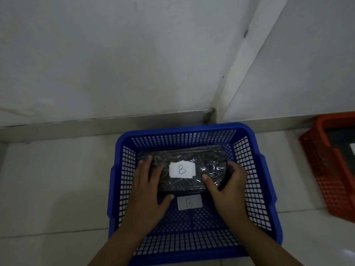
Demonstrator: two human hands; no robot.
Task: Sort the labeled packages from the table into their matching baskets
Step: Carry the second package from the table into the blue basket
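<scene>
A blue mesh basket [255, 189] stands on the pale floor in a wall corner, with a white label marked B [189, 204] lying on its bottom. Inside it, toward the far side, is a black package wrapped in clear film [209, 166] with a white B sticker on top. My left hand [148, 191] grips the package's left end, fingers over the top. My right hand [228, 186] clasps its right end, thumb on the near edge. Whether the package rests on the basket bottom or hovers just above it, I cannot tell.
An orange mesh basket [324, 169] sits at the right edge, holding a dark item with a white corner showing. White walls meet in a corner right behind the blue basket. Pale floor tiles stretch to the left.
</scene>
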